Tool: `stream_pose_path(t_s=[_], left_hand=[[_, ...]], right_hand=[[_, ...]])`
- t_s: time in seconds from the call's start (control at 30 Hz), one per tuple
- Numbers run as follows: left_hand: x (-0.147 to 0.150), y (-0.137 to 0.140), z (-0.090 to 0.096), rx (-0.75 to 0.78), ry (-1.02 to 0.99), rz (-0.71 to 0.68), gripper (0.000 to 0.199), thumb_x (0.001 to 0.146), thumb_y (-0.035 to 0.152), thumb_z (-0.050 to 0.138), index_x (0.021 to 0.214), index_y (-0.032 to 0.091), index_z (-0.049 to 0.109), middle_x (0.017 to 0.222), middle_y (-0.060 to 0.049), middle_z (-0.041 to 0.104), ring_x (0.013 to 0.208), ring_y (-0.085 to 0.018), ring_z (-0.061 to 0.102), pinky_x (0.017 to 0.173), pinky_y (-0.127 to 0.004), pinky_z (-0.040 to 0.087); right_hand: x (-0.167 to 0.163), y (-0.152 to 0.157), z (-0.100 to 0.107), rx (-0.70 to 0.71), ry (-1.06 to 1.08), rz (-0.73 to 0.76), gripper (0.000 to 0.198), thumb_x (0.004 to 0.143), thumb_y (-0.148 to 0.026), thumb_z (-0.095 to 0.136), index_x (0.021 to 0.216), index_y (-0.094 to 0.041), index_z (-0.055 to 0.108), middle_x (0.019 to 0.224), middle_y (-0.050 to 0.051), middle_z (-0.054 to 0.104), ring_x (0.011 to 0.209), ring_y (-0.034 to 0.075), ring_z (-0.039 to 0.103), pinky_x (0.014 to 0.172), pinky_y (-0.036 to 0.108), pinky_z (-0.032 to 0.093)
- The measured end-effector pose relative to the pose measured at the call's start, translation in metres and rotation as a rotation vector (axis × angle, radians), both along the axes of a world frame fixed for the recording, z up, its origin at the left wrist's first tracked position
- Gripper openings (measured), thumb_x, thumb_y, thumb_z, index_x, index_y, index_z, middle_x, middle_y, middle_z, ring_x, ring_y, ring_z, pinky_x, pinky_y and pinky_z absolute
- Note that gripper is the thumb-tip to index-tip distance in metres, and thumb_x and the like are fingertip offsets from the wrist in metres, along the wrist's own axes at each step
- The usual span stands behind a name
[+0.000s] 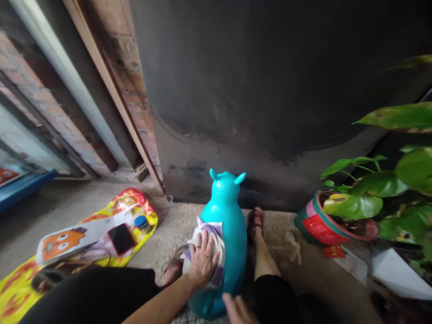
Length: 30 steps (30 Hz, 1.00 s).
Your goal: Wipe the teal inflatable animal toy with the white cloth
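A shiny teal inflatable animal toy [234,243], with two small ears or horns on its head, stands upright between my legs. Over its left side lies a white and purple cloth [218,235]. My left hand [203,261] presses flat on this cloth, its fingers stretched out and a ring on one of them. At the bottom edge of the view is my right hand [238,309], close to the lower end of the toy. Its fingers are extended and apart, slightly blurred, and the rest of that hand is cut off by the frame.
To the left, a yellow and red sheet [148,208] bears a phone [122,239], a blue-capped jar [141,223] and a flat orange-patterned package [64,243]. A potted plant [315,225] and papers [401,272] are on the right. A dark panel [256,99] rises ahead.
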<state>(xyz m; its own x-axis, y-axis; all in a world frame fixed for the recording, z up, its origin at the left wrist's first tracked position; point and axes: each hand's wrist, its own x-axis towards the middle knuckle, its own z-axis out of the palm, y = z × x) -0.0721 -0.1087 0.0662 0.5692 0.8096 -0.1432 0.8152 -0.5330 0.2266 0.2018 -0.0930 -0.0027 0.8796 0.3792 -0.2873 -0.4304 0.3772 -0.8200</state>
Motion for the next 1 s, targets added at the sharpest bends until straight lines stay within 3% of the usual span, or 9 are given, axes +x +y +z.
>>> stream_pose_path(t_s=[0.17, 0.23, 0.33, 0.43, 0.53, 0.63, 0.7, 0.8, 1.0], left_hand=[[0.052, 0.048, 0.000, 0.054, 0.055, 0.064, 0.056, 0.095, 0.038, 0.030, 0.147, 0.019, 0.032, 0.161, -0.015, 0.017, 0.146, -0.037, 0.019, 0.108, -0.066, 0.033], [0.066, 0.063, 0.002, 0.059, 0.046, 0.076, 0.056, 0.095, 0.037, 0.027, 0.147, 0.015, 0.032, 0.160, -0.018, 0.016, 0.146, -0.038, 0.018, 0.107, -0.067, 0.032], [0.072, 0.072, 0.006, 0.058, 0.036, 0.068, 0.057, 0.096, 0.039, 0.026, 0.147, 0.013, 0.031, 0.160, -0.020, 0.014, 0.147, -0.038, 0.015, 0.108, -0.064, 0.033], [0.055, 0.059, 0.003, 0.095, 0.062, 0.036, 0.055, 0.095, 0.034, 0.026, 0.147, 0.015, 0.033, 0.160, -0.016, 0.016, 0.148, -0.034, 0.015, 0.111, -0.059, 0.032], [0.018, 0.037, -0.014, 0.123, 0.085, -0.112, 0.056, 0.092, 0.034, 0.032, 0.147, 0.022, 0.032, 0.160, -0.009, 0.018, 0.149, -0.031, 0.012, 0.117, -0.056, 0.025], [-0.018, 0.021, -0.031, 0.045, 0.113, -0.224, 0.061, 0.088, 0.040, 0.042, 0.147, 0.031, 0.028, 0.160, -0.002, 0.015, 0.149, -0.029, 0.011, 0.118, -0.055, 0.024], [-0.030, 0.017, -0.033, -0.015, 0.127, -0.255, 0.064, 0.086, 0.045, 0.046, 0.147, 0.033, 0.027, 0.159, -0.002, 0.014, 0.148, -0.030, 0.011, 0.118, -0.056, 0.025], [-0.023, 0.023, -0.019, -0.063, 0.143, -0.281, 0.067, 0.086, 0.047, 0.047, 0.147, 0.034, 0.025, 0.159, -0.003, 0.009, 0.148, -0.032, 0.007, 0.117, -0.062, 0.020], [0.043, 0.059, 0.020, -0.048, 0.094, -0.327, 0.059, 0.092, 0.044, 0.034, 0.149, 0.030, 0.024, 0.161, -0.002, 0.000, 0.149, -0.031, -0.003, 0.115, -0.069, 0.014]], right_hand=[[0.004, 0.006, -0.008, -0.010, -0.133, -0.015, 0.052, 0.071, -0.077, 0.056, 0.116, -0.053, 0.052, 0.132, -0.018, 0.054, 0.145, 0.023, 0.025, 0.119, 0.047, 0.029], [0.007, 0.006, -0.004, -0.014, -0.184, 0.000, 0.059, 0.064, -0.080, 0.057, 0.117, -0.055, 0.050, 0.127, -0.021, 0.057, 0.145, 0.024, 0.022, 0.118, 0.047, 0.030], [0.007, -0.002, 0.012, -0.012, -0.268, 0.059, 0.069, 0.062, -0.080, 0.056, 0.125, -0.056, 0.046, 0.125, -0.021, 0.059, 0.144, 0.025, 0.024, 0.109, 0.049, 0.042], [0.003, -0.013, 0.033, -0.005, -0.320, 0.113, 0.075, 0.060, -0.077, 0.058, 0.130, -0.056, 0.042, 0.124, -0.020, 0.060, 0.142, 0.025, 0.028, 0.100, 0.046, 0.051], [0.000, -0.019, 0.047, 0.006, -0.326, 0.151, 0.075, 0.062, -0.074, 0.058, 0.132, -0.059, 0.038, 0.125, -0.023, 0.059, 0.142, 0.024, 0.028, 0.097, 0.045, 0.053], [-0.003, -0.019, 0.053, 0.042, -0.318, 0.192, 0.074, 0.064, -0.071, 0.059, 0.132, -0.065, 0.030, 0.126, -0.028, 0.056, 0.142, 0.024, 0.026, 0.095, 0.046, 0.055], [-0.004, -0.017, 0.051, 0.076, -0.305, 0.217, 0.076, 0.064, -0.068, 0.061, 0.131, -0.069, 0.025, 0.127, -0.030, 0.053, 0.143, 0.023, 0.025, 0.093, 0.050, 0.056], [-0.004, -0.012, 0.043, 0.125, -0.287, 0.235, 0.080, 0.065, -0.066, 0.062, 0.130, -0.073, 0.017, 0.129, -0.032, 0.050, 0.143, 0.023, 0.024, 0.091, 0.054, 0.058], [0.002, -0.008, 0.028, 0.135, -0.329, 0.206, 0.076, 0.071, -0.070, 0.059, 0.128, -0.077, 0.010, 0.130, -0.034, 0.048, 0.140, 0.023, 0.033, 0.089, 0.054, 0.059]])
